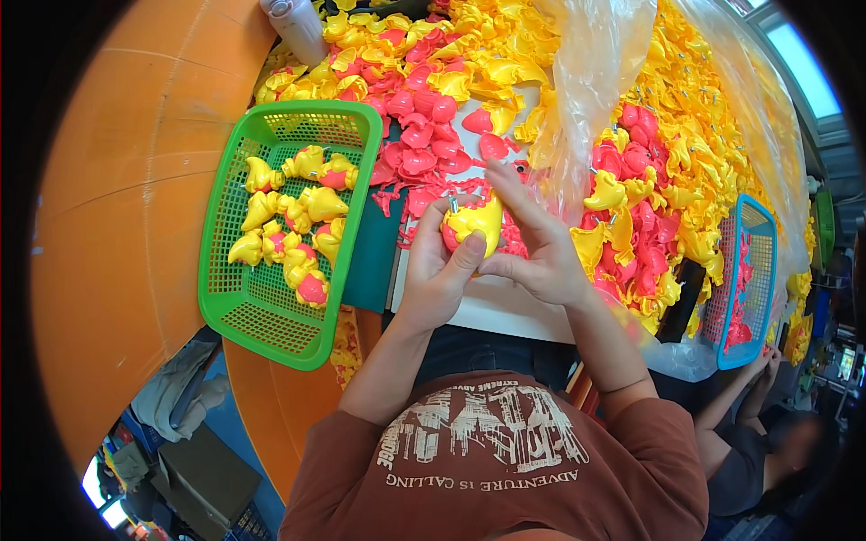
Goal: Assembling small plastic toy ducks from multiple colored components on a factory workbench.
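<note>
My left hand [437, 275] is closed round a small yellow and pink plastic toy figure [475, 224], its thumb pressing on the near side. A short metal pin sticks up from the toy's upper left. Close against the toy's right side is my right hand [541, 243], its fingers stretched out and its thumb by the toy's lower edge; whether it touches cannot be made out. To the left, a green basket [347, 279] holds several similar yellow and pink toy figures [302, 216]. Loose pink shells [424, 135] lie just beyond my hands.
Yellow plastic parts [505, 32] cover the far table, with a heap of yellow and pink parts [640, 198] at right. Clear plastic sheeting [586, 99] hangs between them. A bottle [298, 32] stands far left. A blue basket [760, 279] is near another person [753, 460] at right.
</note>
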`<state>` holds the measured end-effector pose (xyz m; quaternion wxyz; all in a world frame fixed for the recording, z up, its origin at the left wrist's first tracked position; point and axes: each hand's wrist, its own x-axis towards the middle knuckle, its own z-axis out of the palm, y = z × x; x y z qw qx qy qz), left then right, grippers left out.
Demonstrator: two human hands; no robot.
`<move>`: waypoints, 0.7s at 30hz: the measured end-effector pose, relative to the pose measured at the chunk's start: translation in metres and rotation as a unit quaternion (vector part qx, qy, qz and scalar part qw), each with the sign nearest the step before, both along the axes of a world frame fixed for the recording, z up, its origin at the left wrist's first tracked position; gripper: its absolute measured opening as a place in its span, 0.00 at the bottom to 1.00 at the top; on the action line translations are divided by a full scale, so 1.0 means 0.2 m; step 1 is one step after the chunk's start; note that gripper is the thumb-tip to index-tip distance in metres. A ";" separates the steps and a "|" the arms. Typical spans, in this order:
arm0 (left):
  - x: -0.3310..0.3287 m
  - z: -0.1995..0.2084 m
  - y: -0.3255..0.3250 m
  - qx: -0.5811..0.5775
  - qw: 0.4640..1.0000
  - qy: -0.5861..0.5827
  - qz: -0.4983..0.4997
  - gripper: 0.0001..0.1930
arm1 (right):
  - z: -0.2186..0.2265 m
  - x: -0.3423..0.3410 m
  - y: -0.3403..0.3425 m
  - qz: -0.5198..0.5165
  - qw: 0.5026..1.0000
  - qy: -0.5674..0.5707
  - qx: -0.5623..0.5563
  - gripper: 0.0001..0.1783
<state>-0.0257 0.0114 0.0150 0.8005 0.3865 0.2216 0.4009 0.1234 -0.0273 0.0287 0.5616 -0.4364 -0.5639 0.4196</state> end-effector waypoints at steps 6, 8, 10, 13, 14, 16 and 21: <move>0.00 0.03 -0.01 0.022 1.000 -0.009 -0.020 0.23 | -0.01 0.07 0.00 0.065 0.996 -0.064 0.007 0.40; -0.02 0.05 -0.01 0.044 0.999 0.012 -0.025 0.24 | 0.02 0.08 0.00 0.077 0.993 -0.093 0.008 0.39; -0.02 0.06 -0.02 0.052 0.998 0.020 -0.022 0.24 | 0.03 0.08 0.00 0.072 0.986 -0.151 0.025 0.40; 0.00 0.07 -0.04 0.067 0.997 0.042 -0.008 0.25 | 0.01 0.06 -0.02 0.044 0.997 -0.069 -0.002 0.41; 0.00 0.08 -0.04 0.075 0.996 0.054 0.003 0.25 | 0.02 0.04 -0.02 0.044 0.997 -0.068 -0.002 0.41; 0.01 0.08 -0.05 0.091 0.995 0.038 0.004 0.25 | 0.05 0.02 -0.01 0.070 0.963 0.248 -0.074 0.39; 0.02 0.02 -0.07 0.086 0.996 0.003 0.014 0.23 | -0.01 0.01 0.00 0.016 0.954 0.278 -0.111 0.14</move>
